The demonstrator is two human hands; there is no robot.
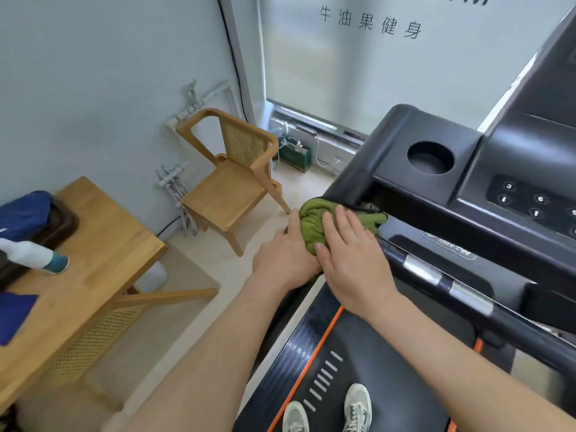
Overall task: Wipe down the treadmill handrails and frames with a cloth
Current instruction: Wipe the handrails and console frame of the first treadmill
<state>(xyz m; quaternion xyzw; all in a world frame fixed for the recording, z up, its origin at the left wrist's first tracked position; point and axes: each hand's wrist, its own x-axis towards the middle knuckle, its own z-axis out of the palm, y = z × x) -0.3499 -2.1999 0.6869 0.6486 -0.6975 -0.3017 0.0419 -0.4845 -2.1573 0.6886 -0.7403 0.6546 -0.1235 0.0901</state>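
A crumpled, olive-green terry cloth (313, 224) is bunched over the smooth black handrail (346, 185) at the left corner of the treadmill console (467, 182). The left hand (285, 254) clasps it from the outer side with curled fingers. The right hand (352, 260) lies on top, fingers nearly straight, pressing down. Just beside them, a glossy crossbar (511, 322) carries silver grip plates (420, 271).
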